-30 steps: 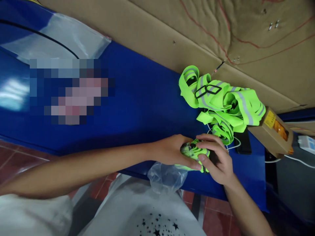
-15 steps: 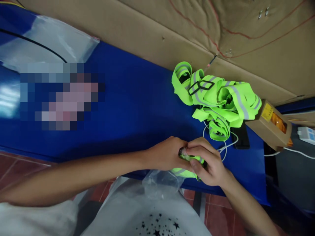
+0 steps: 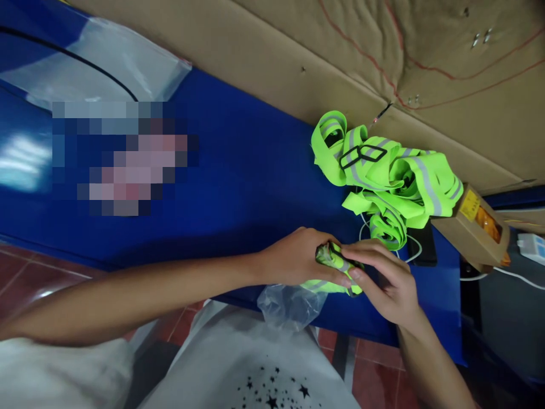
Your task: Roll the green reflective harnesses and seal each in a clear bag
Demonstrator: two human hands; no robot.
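Both hands meet at the near edge of a blue table (image 3: 238, 182). My left hand (image 3: 293, 258) is closed around a folded neon-green reflective strap (image 3: 334, 258) and a clear plastic bag (image 3: 289, 304) that hangs below it over the table edge. My right hand (image 3: 385, 278) pinches the same strap from the right with thumb and fingers. A loose pile of neon-green reflective straps (image 3: 383, 176) with grey stripes and a black buckle lies just beyond the hands.
A flat clear plastic bag (image 3: 106, 62) lies at the table's far left. A brown cardboard sheet (image 3: 383, 51) runs along the back. A small cardboard box (image 3: 472, 224), a black phone (image 3: 426, 247) with a white cable and a white power strip (image 3: 532, 247) sit at the right.
The hands have kept working the folded strap in place; the right hand's fingers have shifted slightly right and now pinch its end. The view wobbled a little.
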